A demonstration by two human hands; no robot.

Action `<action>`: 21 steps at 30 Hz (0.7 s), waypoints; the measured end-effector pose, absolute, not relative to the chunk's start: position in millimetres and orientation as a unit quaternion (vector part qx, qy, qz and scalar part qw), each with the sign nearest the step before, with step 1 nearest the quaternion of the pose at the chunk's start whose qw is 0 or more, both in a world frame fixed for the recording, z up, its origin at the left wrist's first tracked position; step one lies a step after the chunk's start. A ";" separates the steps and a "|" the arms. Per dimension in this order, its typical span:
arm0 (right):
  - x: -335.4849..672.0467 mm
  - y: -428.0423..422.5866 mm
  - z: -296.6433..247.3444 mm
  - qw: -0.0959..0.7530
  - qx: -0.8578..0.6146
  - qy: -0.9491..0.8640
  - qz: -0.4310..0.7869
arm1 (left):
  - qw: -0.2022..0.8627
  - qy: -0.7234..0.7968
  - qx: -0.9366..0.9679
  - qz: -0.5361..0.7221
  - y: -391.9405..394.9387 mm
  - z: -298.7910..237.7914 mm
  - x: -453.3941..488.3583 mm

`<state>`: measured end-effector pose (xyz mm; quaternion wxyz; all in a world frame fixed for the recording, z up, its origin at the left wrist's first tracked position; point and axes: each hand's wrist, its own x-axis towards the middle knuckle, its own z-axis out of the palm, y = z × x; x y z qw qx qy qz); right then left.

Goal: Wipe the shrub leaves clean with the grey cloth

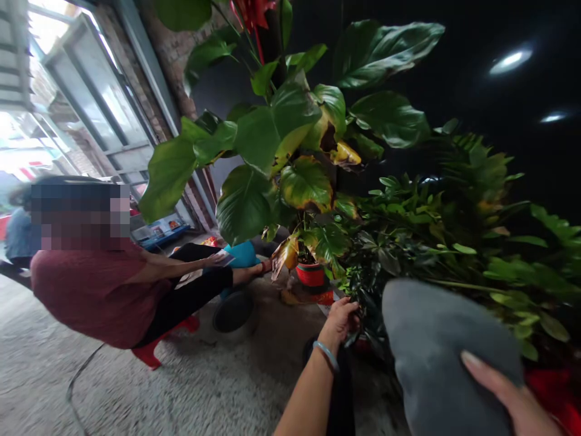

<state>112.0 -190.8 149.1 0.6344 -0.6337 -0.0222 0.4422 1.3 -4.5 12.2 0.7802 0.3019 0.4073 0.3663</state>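
My left hand (pixel 341 320), with a pale bracelet (pixel 327 356) at the wrist, reaches down to the edge of a dark-leaved plant (pixel 374 309). Its fingers are curled in among the leaves; what lies between them is hidden. At the lower right, my right hand (pixel 503 387) grips a grey, soft-looking cushion-like thing (pixel 447 351). The thumb lies across its near face, and the other fingers are out of sight behind it. A red pot (pixel 311 275) stands just beyond my left hand, bearing a tall plant with large green leaves (pixel 276 127), some yellowed and brown at the edges.
To the left, a person in a dark red shirt (pixel 91 297) sits on a low red stool (pixel 152 351), holding something flat. A dark bucket (pixel 233 312) stands near that person's feet. A cable (pixel 72 384) runs over the concrete floor. Bushy green plants (pixel 454 224) fill the right side.
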 end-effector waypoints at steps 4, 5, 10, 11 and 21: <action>115.6 -141.9 157.3 0.707 -0.604 -0.047 0.364 | 0.778 0.402 0.293 0.383 -7.5 14.7 3.1; 112.8 -134.9 150.3 0.685 -0.602 -0.052 0.408 | 0.779 0.396 0.297 0.386 -8.4 14.8 3.4; 96.0 -162.0 98.3 0.538 -0.663 -0.088 0.513 | 0.773 0.375 0.336 0.387 -7.4 10.2 0.0; 95.8 -171.1 93.9 0.535 -0.683 -0.108 0.485 | 0.770 0.381 0.338 0.384 -6.0 8.8 -1.1; 107.5 -127.2 122.0 0.617 -0.661 -0.133 0.406 | 0.763 0.409 0.344 0.364 -5.4 10.1 -3.6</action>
